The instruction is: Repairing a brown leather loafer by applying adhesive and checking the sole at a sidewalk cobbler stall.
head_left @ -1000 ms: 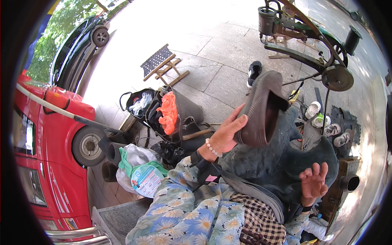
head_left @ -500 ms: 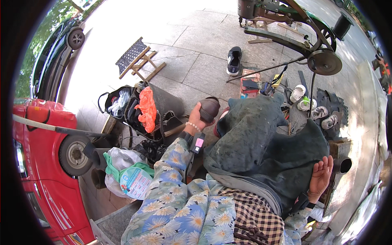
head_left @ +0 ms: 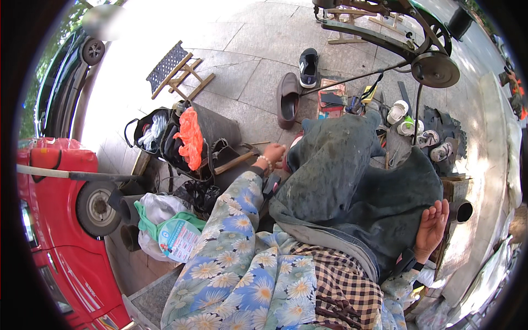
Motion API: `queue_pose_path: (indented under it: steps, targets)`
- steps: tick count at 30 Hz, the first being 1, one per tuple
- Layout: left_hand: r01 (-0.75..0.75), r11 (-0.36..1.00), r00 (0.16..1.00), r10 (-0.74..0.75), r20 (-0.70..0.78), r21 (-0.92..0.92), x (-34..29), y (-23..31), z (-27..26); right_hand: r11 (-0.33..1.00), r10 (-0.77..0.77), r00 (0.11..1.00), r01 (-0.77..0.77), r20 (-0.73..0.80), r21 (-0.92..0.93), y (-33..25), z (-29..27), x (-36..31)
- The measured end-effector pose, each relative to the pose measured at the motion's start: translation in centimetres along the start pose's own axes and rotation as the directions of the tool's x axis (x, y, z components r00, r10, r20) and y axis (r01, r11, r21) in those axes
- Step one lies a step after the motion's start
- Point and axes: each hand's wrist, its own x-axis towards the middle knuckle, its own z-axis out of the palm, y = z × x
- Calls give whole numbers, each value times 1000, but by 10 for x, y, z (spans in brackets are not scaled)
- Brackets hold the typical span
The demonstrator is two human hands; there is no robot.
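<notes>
A brown slip-on shoe [head_left: 287, 104] stands upright on the paving, touching or very close to a black sneaker [head_left: 308, 68] with white stripes. Nearer to me, my left hand [head_left: 270, 156] hangs beside my covered knee, apart from the shoe. Its fingers are loosely bent and I see nothing in them. Just left of it lies a hammer [head_left: 235, 163] with a wooden handle. A stained dark apron [head_left: 330, 170] covers my lap. At its right edge my right hand [head_left: 430, 231] is open, fingers upward, holding nothing.
A hand-cranked sewing machine [head_left: 407, 49] stands ahead on thin legs. Tools, white tubs [head_left: 398, 111] and rubber pieces [head_left: 448, 129] lie to the right. On the left are a black bag [head_left: 159, 132], an orange plastic bag [head_left: 188, 140], a folding stool [head_left: 179, 71] and a red vehicle [head_left: 71, 220].
My left hand has let go of the brown shoe, which now stands on the paving by the sneaker. The hand is back near my knee. My right hand has barely moved.
</notes>
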Motion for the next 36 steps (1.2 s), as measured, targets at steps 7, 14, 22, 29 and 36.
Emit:
queue_pose_path:
  steps: [7,14,22,29,36]
  targets:
    - [-76,916,925,-83,372,393,-53,-33,-19,999,16,999,-18,35,47,-5,-7,3]
    - [-229,647,961,28,277,728,-69,-58,-69,995,-21,994,9,112,103,-8,-25,3]
    - [-432,406,893,322,316,805,-71,-94,-117,986,-11,995,-5,99,166,-2,4,0]
    - [-456,742,890,376,258,491,-145,28,-49,914,-105,956,-15,-273,-405,-10,-24,-50]
    - [-874,311,469,742,480,374,-194,86,43,682,601,702,-700,-382,-214,51,-31,-140]
